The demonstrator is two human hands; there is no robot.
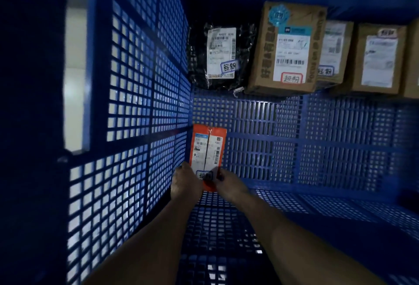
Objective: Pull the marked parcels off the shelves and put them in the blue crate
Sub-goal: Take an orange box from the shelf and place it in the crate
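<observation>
Marked parcels (288, 46) already lay at the blue crate's (101, 80) far end, while left hand (184, 182) and right hand (227, 182) fingers pinched an orange parcel (208, 146), not yet released, beside its wall.

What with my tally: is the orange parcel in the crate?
In: left hand and right hand hold the orange parcel within the crate walls.

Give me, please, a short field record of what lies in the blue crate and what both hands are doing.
container: blue crate, mesh walls
in hand: orange parcel, beside the left wall
left hand: grips the parcel's near end
right hand: pinches the same end
far end: black bag, large cardboard box, smaller cardboard boxes to its right
marks: handwritten stickers on several labels
</observation>
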